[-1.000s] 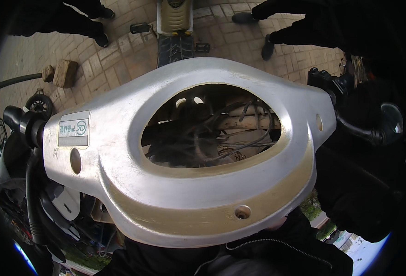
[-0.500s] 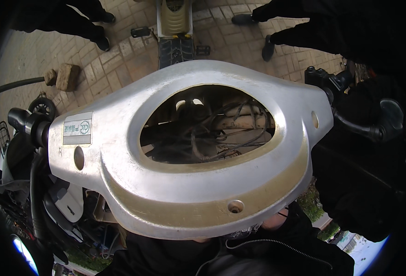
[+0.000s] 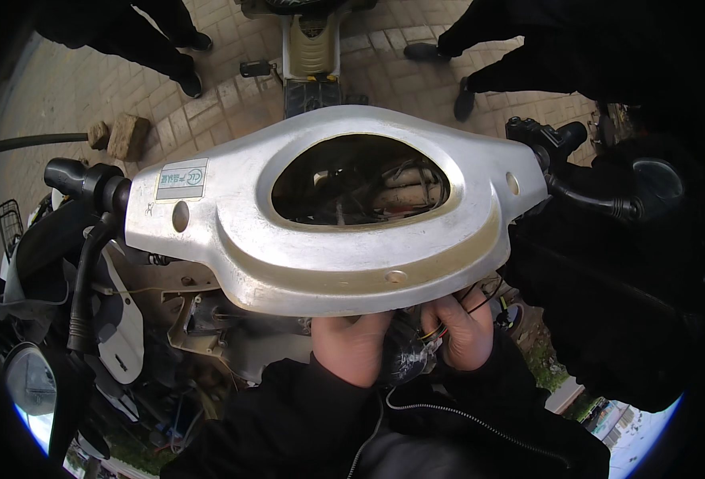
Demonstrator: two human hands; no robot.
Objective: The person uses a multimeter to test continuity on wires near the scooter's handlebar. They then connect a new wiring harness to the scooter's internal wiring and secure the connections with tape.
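A worn silver handlebar cover of a scooter spans the middle, with an oval opening showing wires inside. My left hand reaches up beneath its near edge, its fingertips hidden by the cover. Just right of it, my right hand is curled under the same edge, beside coloured wires and a thin black cable. What its fingers hold is hidden. Between my hands sits a dark rounded part, its kind unclear.
A left grip, a brake lever and mirrors stick out at the sides. The scooter's footboard lies beyond. Two people stand on the brick paving, near a broken brick. Pale body panels are at left.
The cover now appears farther away and smaller, its near edge higher in view. Both my hands, mostly hidden before, now show below that edge with the wires and dark rounded part.
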